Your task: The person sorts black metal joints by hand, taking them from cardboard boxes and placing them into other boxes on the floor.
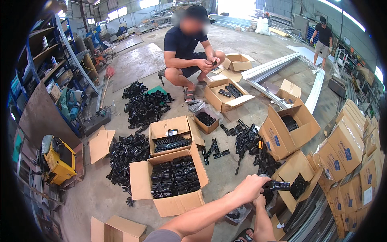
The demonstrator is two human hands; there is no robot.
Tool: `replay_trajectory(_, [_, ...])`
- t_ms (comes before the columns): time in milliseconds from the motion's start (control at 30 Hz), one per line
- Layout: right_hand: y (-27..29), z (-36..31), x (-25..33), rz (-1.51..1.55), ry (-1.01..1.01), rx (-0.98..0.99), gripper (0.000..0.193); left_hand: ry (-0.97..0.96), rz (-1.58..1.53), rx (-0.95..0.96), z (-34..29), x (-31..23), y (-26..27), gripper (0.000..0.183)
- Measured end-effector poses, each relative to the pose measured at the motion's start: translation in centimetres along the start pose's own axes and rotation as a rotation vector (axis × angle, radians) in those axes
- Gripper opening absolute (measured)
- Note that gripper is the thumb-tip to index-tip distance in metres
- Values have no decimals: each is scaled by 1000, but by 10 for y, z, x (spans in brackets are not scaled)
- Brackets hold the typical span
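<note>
My left hand (252,188) reaches across to the right, its fingers closed round a glossy black plastic fitting (279,185), roughly tube-shaped. Just below it is my right hand (260,200), close to a clear plastic bag (240,213) with dark pieces inside; its fingers are mostly hidden. Beside the hands, an open carton (288,198) lies with black parts in it. A loose pile of black fittings (264,161) spreads on the floor beyond my hands, with orange-tipped tools among it.
Open cartons of stacked black fittings stand at centre (203,171) and right (298,143). Heaps of fittings (146,105) lie left of centre. A co-worker (183,52) squats opposite, handling a small dark part. Stacked cartons (342,155) and long metal profiles (322,220) line the right.
</note>
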State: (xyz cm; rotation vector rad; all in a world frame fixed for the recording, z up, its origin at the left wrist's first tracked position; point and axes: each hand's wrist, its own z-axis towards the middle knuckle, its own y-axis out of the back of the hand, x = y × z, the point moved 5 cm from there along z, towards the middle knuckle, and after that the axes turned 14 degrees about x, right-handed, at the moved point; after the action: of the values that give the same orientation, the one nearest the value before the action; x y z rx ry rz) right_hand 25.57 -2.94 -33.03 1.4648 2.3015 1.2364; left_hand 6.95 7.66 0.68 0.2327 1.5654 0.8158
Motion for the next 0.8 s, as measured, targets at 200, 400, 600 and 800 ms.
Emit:
replay_trajectory(200, [6, -1, 4, -108, -46, 10, 24, 20, 12, 46, 3, 4, 3, 47])
replay_trajectory(400, [7, 9, -6, -248, -138, 111, 36, 23, 77, -11, -4, 6, 5, 46])
replay_trajectory(600, [2, -2, -10, -161, -131, 69, 32, 35, 143, -9, -12, 5, 4, 45])
replay_trajectory(800, [14, -22, -2, 31, 53, -158, 22, 41, 207, -5, -12, 9, -1, 43])
